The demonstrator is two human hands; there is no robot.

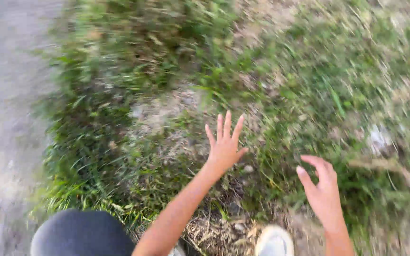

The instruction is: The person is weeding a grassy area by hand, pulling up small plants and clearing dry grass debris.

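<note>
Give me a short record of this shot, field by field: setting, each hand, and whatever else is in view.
Setting: patchy grass beside a paved strip
Left hand: open, fingers spread, holding nothing, over grass and bare soil
Right hand: open, fingers curled, holding nothing
Below: white shoe, dark-clad knee
Image: motion-blurred

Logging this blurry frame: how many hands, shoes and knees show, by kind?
Hands: 2, left hand and right hand, both open and empty above the grass
Shoe: 1, white
Knee: 1, dark cloth
Total: 4
</note>
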